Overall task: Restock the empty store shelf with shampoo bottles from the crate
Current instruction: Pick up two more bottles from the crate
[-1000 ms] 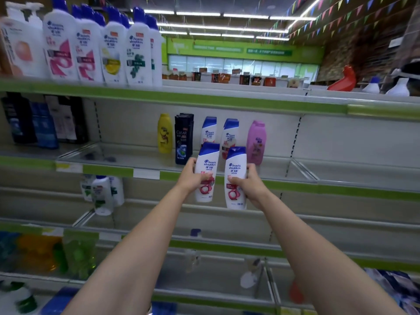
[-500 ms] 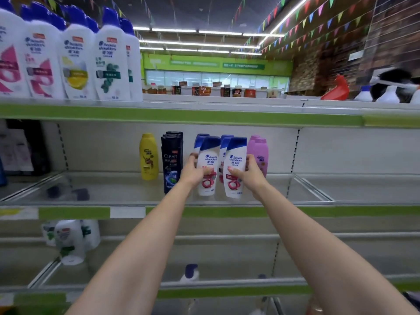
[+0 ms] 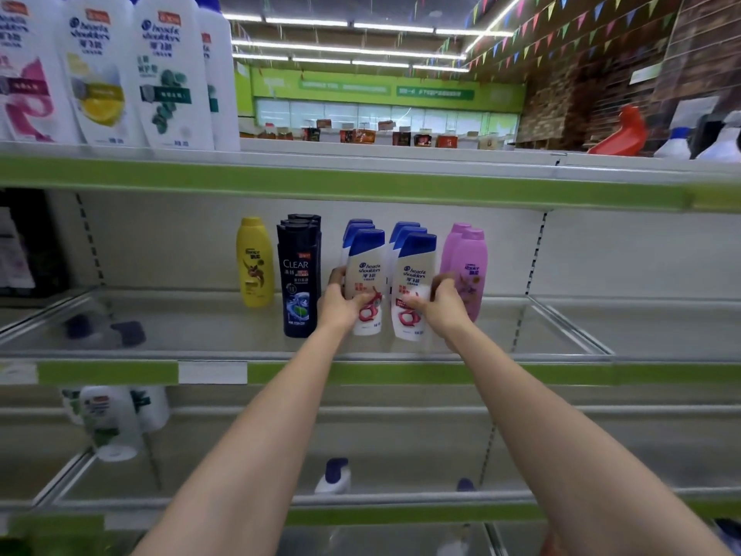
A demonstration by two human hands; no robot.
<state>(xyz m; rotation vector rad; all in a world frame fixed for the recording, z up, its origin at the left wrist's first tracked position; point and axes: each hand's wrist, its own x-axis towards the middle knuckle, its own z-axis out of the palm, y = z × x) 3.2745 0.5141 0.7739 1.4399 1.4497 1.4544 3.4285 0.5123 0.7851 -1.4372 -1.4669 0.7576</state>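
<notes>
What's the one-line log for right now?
left hand: grips left white bottle | right hand: grips right white bottle | both bottles: upright on middle shelf, between black bottles and pink bottles

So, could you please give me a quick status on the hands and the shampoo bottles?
Left hand grips left white bottle; right hand grips right white bottle. Both at front of their rows on middle shelf. Black bottles and pink bottles flank closely.

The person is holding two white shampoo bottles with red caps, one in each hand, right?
Not quite. The head view shows the caps are blue. The left hand holds one white bottle and the right hand holds the other white bottle.
</notes>
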